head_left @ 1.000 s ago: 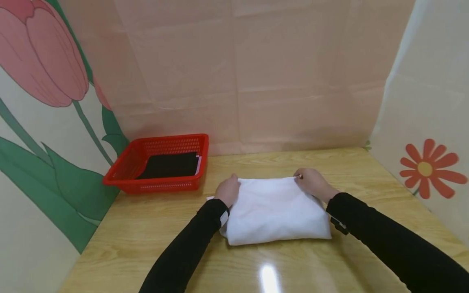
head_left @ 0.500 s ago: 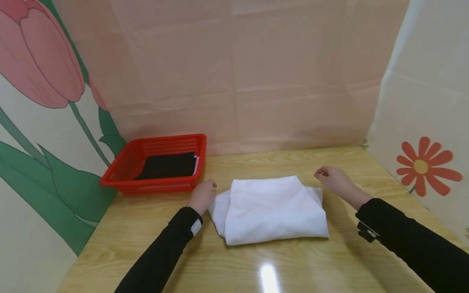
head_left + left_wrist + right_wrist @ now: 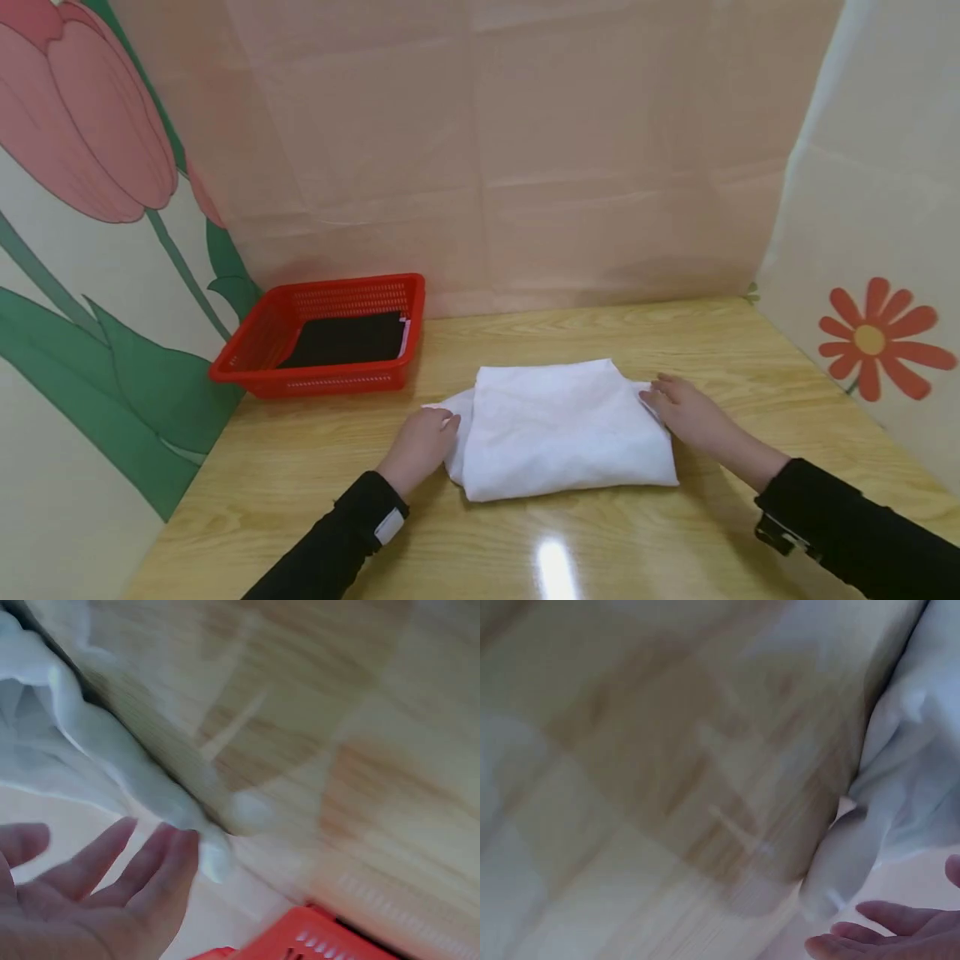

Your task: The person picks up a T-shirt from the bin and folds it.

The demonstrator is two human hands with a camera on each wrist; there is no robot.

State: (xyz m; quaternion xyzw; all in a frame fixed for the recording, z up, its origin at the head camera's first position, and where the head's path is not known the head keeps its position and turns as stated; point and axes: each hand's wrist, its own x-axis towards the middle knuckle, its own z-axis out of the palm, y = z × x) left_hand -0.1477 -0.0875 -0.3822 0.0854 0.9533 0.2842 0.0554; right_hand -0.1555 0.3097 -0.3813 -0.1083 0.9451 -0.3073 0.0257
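Observation:
A folded white cloth (image 3: 566, 433) lies on the wooden table in front of me, with a narrower layer sticking out on its left and right sides. At the left flap is my left hand (image 3: 418, 446); in the left wrist view its fingers (image 3: 161, 874) are spread and loosely bent, the tips at the cloth's edge. My right hand (image 3: 693, 421) is at the far right corner, fingertips right at the flap. In the right wrist view the right fingers (image 3: 855, 934) extend beside the white fabric (image 3: 922, 780), the thumb apart from them.
A red plastic basket (image 3: 322, 382) stands at the back left of the wooden table (image 3: 570, 329), holding a folded black cloth (image 3: 348, 339) with a pink edge showing. A pale pink sheet (image 3: 600, 167) hangs behind the table, with flower-patterned panels at both sides.
Both hands let go of the cloth's far edge and moved outward. They then came down to the side flaps. The top layer now lies flat, and the basket stays put.

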